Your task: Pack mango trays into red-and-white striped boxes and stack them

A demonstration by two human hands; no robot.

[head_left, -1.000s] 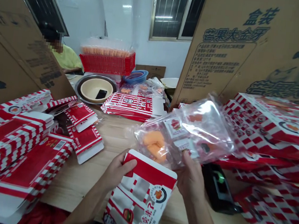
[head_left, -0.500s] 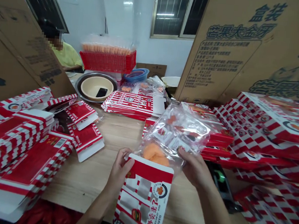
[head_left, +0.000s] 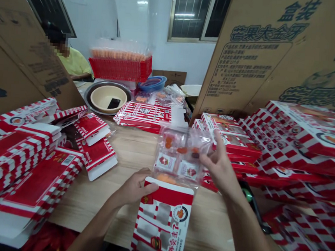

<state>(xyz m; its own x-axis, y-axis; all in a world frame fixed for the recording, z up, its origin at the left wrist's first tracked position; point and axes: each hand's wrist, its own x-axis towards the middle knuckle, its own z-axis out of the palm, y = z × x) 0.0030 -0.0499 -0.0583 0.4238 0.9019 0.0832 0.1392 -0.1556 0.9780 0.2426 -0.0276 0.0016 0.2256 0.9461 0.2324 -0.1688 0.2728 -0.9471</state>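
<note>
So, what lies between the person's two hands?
In the head view, a clear plastic packet of orange pieces, above the red-and-white carton in the left hand.

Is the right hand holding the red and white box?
No, the right hand is on the clear plastic bag; the left hand holds the box.

Flat cartons (head_left: 25,175) are stacked along the left side of the table (head_left: 124,149), while folded boxes (head_left: 303,141) pile up on its right, in front of a cardboard panel (head_left: 279,53). At the near edge, an open carton (head_left: 161,222) sits in the left hand (head_left: 135,187), its mouth beneath a plastic pack (head_left: 179,154) held by the right hand (head_left: 219,165). At the far end, a phone (head_left: 113,103) lies in a bowl (head_left: 103,98) inside a metal basin (head_left: 89,101), in front of a basket (head_left: 119,70). A co-worker (head_left: 74,64) sits beyond, far left.
</note>
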